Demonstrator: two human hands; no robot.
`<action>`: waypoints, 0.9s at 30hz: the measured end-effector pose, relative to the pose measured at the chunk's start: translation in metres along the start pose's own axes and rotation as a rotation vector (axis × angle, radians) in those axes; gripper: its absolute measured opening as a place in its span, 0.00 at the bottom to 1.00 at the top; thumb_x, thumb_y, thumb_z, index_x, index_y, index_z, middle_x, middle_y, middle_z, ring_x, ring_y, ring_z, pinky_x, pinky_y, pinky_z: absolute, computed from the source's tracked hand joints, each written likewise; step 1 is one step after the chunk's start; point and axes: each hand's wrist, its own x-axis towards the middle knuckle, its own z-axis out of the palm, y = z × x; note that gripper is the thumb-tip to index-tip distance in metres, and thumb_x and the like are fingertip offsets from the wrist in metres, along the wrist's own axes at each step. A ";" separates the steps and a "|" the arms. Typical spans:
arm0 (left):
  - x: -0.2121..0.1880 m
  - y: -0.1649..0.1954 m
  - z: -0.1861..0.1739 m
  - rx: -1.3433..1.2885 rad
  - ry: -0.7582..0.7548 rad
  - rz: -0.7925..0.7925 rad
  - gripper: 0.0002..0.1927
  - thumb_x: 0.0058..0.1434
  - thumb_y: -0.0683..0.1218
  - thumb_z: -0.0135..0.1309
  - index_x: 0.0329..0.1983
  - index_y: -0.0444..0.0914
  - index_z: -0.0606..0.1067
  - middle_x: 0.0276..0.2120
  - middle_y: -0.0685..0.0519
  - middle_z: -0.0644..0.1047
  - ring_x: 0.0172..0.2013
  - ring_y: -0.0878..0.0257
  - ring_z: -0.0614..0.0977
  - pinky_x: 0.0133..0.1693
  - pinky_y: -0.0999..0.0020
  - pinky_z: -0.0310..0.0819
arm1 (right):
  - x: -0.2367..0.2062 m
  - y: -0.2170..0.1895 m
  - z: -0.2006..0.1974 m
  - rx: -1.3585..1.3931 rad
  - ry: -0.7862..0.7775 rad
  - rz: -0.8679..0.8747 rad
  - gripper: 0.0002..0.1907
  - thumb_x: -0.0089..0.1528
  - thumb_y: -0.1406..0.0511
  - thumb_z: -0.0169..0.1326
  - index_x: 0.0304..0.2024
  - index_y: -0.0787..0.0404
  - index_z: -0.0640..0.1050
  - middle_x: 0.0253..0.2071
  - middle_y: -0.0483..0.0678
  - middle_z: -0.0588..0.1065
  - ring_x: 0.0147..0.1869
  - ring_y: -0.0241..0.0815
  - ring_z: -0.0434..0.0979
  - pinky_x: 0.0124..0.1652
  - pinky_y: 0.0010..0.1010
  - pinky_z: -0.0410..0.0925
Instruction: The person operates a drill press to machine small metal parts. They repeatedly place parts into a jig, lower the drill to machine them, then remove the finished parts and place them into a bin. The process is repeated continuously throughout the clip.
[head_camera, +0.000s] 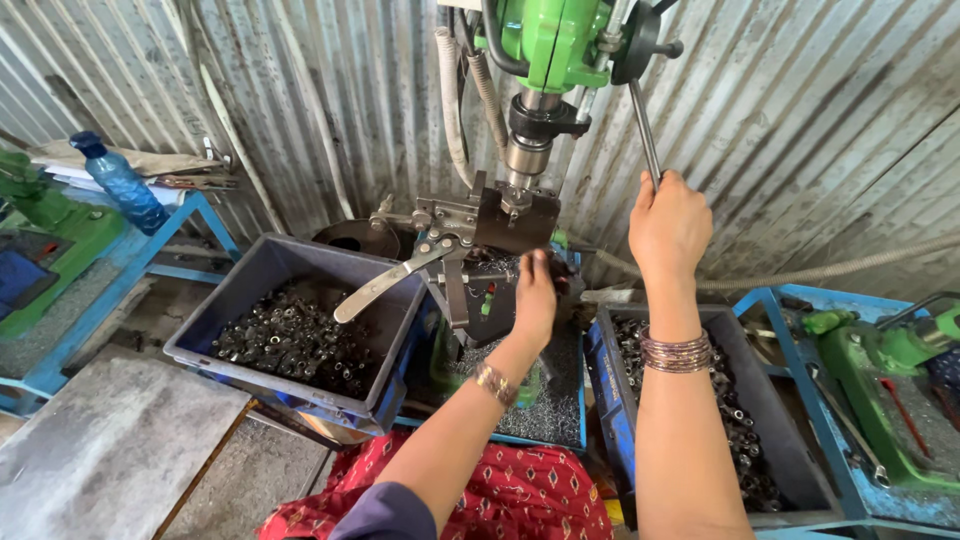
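A green drill press (548, 40) stands in front of me against a corrugated metal wall. My right hand (668, 222) is closed around its steel feed lever (644, 125), raised at the right. My left hand (535, 295) reaches under the dark metal clamping fixture (505, 218) below the spindle, fingers at a small part that is hidden from view. A long silver clamp handle (385, 282) sticks out to the left of the fixture. Bangles sit on both wrists.
A grey bin (262, 268) of small dark metal parts sits at the left, another bin (790, 470) of similar parts at the right. A blue bottle (118, 180) stands on a blue bench far left. Green machines flank both sides. Red patterned cloth covers my lap.
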 end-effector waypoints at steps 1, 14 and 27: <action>0.008 0.005 0.007 -0.157 0.034 -0.169 0.26 0.73 0.60 0.38 0.64 0.39 0.69 0.49 0.48 0.77 0.47 0.58 0.76 0.50 0.64 0.69 | 0.000 0.000 0.000 -0.004 0.008 -0.005 0.18 0.71 0.58 0.53 0.33 0.66 0.78 0.26 0.63 0.77 0.32 0.67 0.79 0.33 0.53 0.71; 0.030 0.030 0.027 -0.744 0.311 -0.052 0.33 0.71 0.54 0.43 0.77 0.50 0.52 0.67 0.50 0.67 0.59 0.56 0.73 0.60 0.60 0.66 | 0.002 0.003 0.004 -0.005 0.033 -0.028 0.18 0.70 0.58 0.53 0.33 0.65 0.78 0.26 0.63 0.77 0.32 0.67 0.79 0.33 0.54 0.71; -0.032 0.043 -0.062 -0.321 -0.302 0.232 0.25 0.67 0.50 0.52 0.65 0.39 0.67 0.54 0.50 0.78 0.43 0.60 0.81 0.47 0.59 0.78 | 0.003 0.004 0.010 0.022 0.046 -0.027 0.18 0.71 0.59 0.54 0.31 0.65 0.77 0.24 0.62 0.76 0.30 0.66 0.78 0.31 0.53 0.70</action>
